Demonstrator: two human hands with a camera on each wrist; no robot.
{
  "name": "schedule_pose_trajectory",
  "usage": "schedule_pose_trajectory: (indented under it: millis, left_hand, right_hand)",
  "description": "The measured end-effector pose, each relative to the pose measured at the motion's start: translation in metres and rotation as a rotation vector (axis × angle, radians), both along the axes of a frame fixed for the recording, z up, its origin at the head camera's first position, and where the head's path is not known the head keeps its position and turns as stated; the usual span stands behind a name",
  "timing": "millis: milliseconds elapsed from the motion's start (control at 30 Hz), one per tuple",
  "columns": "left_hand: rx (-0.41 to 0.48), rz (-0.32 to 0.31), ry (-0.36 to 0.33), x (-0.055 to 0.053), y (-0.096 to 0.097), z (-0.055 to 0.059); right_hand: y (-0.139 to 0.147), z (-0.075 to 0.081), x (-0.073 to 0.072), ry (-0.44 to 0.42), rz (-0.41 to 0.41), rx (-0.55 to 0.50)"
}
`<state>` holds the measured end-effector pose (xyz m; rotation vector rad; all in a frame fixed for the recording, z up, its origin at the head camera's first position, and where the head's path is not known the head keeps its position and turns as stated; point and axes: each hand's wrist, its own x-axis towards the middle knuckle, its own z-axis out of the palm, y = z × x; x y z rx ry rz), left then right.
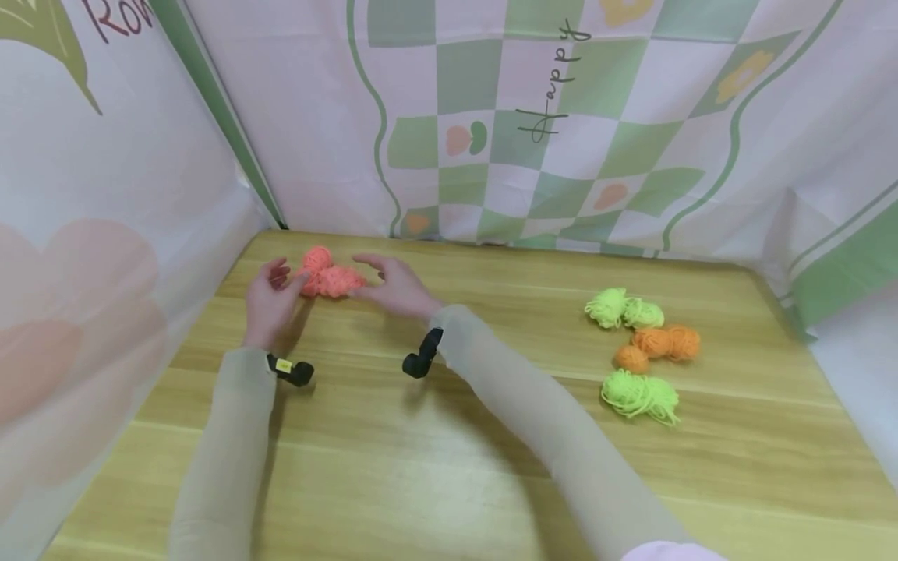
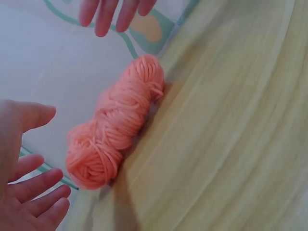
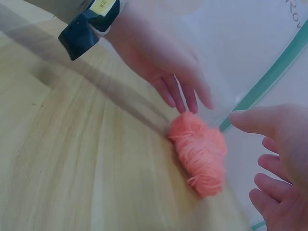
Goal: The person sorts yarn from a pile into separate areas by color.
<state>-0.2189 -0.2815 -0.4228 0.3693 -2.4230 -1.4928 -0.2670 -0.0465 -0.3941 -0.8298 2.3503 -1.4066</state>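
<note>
Wood-grain table (image 1: 393, 467): it is light brown, with long streaks.
Back cloth (image 1: 519, 101): it has green and white checks, with the word "Happy" sideways.
Left cloth (image 1: 119, 179): it carries large pale pink shapes.
Orange yarn (image 1: 655, 343): it lies at right, between far yellow-green yarn (image 1: 606, 308) and near yellow-green yarn (image 1: 640, 396).

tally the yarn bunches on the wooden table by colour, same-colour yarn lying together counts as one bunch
coral-pink lumpy yarn bunch: 1
orange rounded yarn bunch: 1
lime-green loose-stranded yarn: 2 (far bunch, near bunch)
Total: 4 bunches
</note>
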Motion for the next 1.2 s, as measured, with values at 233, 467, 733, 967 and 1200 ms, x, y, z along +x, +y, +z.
schedule_pose_trajectory:
  millis: [233, 467, 733, 967, 1200]
  left_hand:
    - [-0.034, -0.028, 0.066, -0.001, 0.005, 0.006]
    - [-0.055, -0.078, 0.078, 0.000, 0.018, 0.019]
    - [-0.078, -0.143, 0.122, 0.003, 0.040, 0.021]
    - [-0.076, -0.228, 0.197, 0.008, 0.062, 0.020]
    - [-0.072, -0.292, 0.229, 0.018, 0.081, 0.022]
  right_hand:
    - [0.015, 0.012, -0.001, 0.062, -0.013, -0.047]
    - [0.037, 0.025, -0.002, 0.100, -0.017, -0.059]
    - [0.068, 0.035, 0.002, 0.161, -0.014, -0.027]
    - [0.091, 0.039, 0.008, 0.175, -0.030, -0.054]
    - [0.116, 0.041, 0.016, 0.182, -0.050, -0.081]
